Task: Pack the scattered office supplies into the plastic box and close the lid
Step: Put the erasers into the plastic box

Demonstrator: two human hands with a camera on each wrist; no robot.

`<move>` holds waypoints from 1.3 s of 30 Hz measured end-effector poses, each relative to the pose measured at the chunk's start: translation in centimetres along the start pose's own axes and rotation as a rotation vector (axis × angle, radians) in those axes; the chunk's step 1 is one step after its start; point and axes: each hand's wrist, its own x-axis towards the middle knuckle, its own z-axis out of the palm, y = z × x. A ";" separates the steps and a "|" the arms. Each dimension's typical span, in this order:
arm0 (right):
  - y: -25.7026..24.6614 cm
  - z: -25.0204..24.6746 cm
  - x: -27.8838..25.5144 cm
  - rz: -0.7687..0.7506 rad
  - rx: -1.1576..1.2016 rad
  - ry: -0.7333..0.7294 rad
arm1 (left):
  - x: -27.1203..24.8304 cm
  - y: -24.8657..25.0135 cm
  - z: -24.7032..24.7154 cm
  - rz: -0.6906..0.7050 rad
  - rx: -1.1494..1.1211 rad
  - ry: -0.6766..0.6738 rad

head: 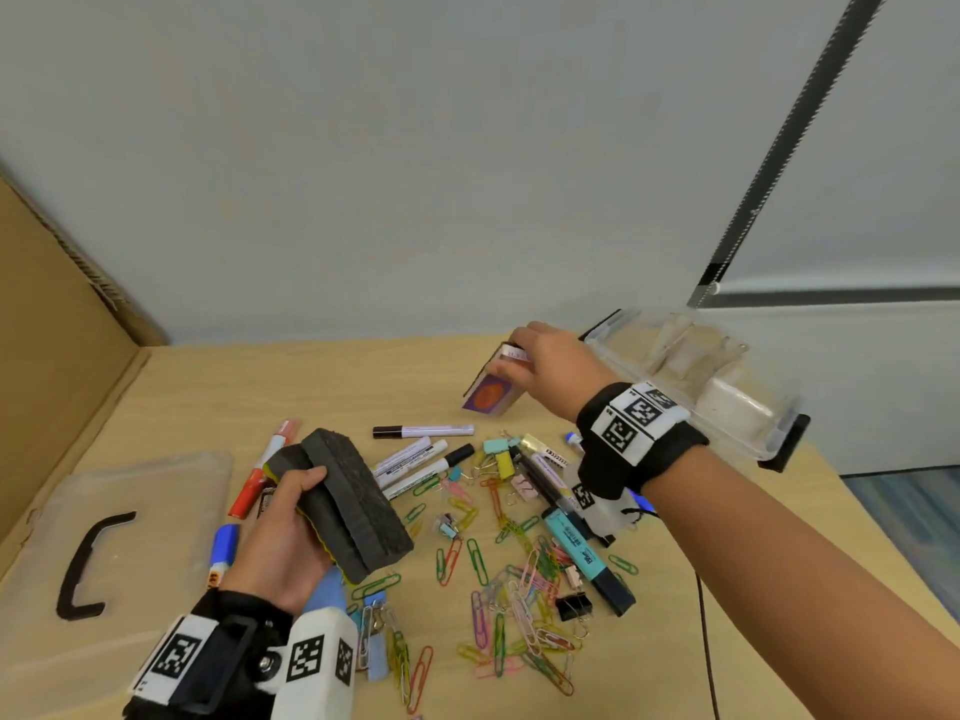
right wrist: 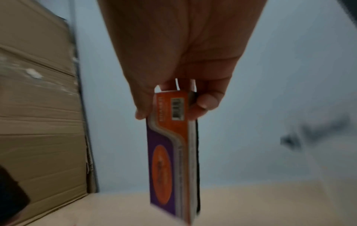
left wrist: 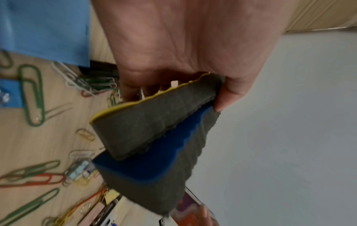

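Left hand (head: 283, 532), low at the near left of the table (head: 332, 376): fingers and thumb curled round two whiteboard erasers (head: 348, 504) stacked together, dark felt faces toward the head camera; yellow edge on one and blue body on the other in the left wrist view (left wrist: 152, 137). Erasers lifted clear of the tabletop.

Right hand (head: 545, 366), raised over the far middle of the table: thumb and fingers pinching the top end of a small purple-and-orange carton (head: 488, 394), carton hanging tilted below the fingers; barcode on its orange end in the right wrist view (right wrist: 170, 146).

Clear plastic box (head: 727, 402), open, with inner dividers, at the far right edge of the table, just right of the right wrist. Its translucent lid (head: 119, 517) with black handle, flat at the near left, well apart from the box.

Between the hands, loose on the wood: white markers (head: 415, 462), a red marker (head: 260, 475), a teal highlighter (head: 576, 543), binder clips (head: 498, 452), and a spread of coloured paper clips (head: 519, 605). Cardboard panel (head: 57, 304) upright along the left edge.
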 end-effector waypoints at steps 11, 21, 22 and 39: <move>7.7 -12.2 -4.5 0.165 -0.253 0.129 | -0.1 -3.8 6.2 -0.013 0.035 -0.016; 13.9 -11.7 -3.0 0.435 -0.165 0.070 | -0.5 -5.7 9.4 0.025 -0.020 0.052; 14.1 -11.8 -2.4 0.456 -0.154 0.069 | -0.5 -5.8 9.7 0.031 -0.011 0.055; 16.5 -8.1 -0.7 0.537 -0.246 -0.407 | -0.9 -5.2 10.1 -0.048 0.041 0.141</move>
